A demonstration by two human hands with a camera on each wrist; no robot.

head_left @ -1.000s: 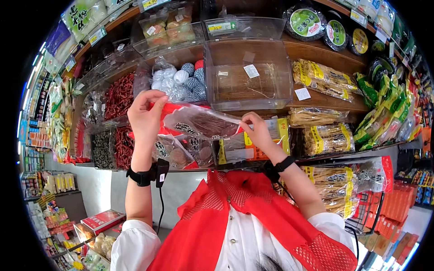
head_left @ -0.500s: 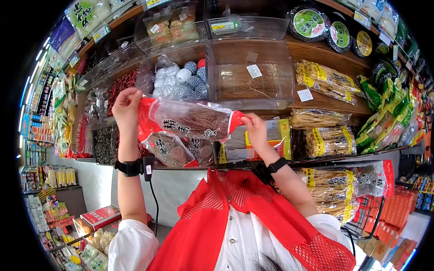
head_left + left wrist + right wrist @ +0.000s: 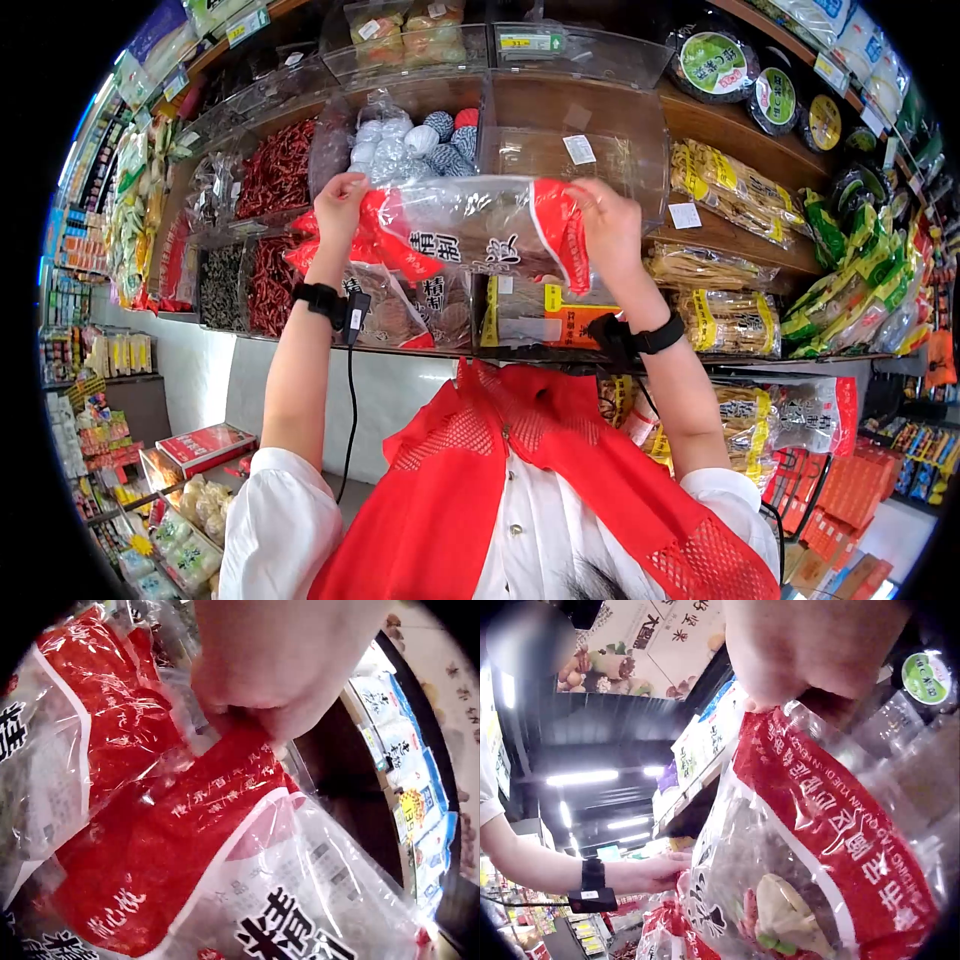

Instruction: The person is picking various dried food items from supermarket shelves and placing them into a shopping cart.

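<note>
Since the earlier frame, the right hand (image 3: 612,230) rose. Both it and the left hand (image 3: 340,205) pinch the shiny, clear-and-red bag (image 3: 470,225) before plastic bins (image 3: 570,150).

My bag (image 3: 470,225) is partly covering the packets (image 3: 385,310) behind it, and both wrist views are cutting it off at the bottom. My left hand (image 3: 341,208) and right hand (image 3: 612,235) are hiding some fingertips — the label's (image 3: 579,150) print is showing too small, and a round blur (image 3: 531,637) is masking whatever lies there.
</note>
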